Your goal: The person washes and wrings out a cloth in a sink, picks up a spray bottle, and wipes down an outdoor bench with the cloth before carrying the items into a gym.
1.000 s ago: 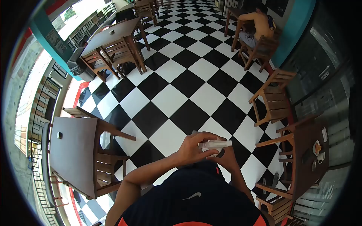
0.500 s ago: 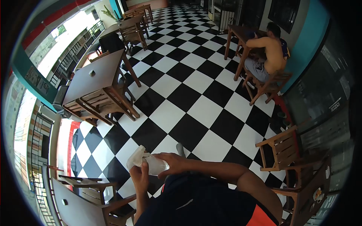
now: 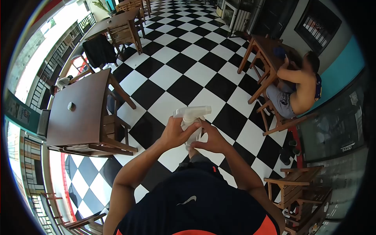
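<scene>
Plastic spray bottle sits between both hands, gripped from either side.

Near the centre of the frame I see the left hand holding a spray bottle close to its white top, while the right hand wraps its clear body. Below and beyond it I make out a black-and-white checkered floor. A brown table stands at left, a wooden chair at lower right. At upper right, a person sits at another table.
</scene>
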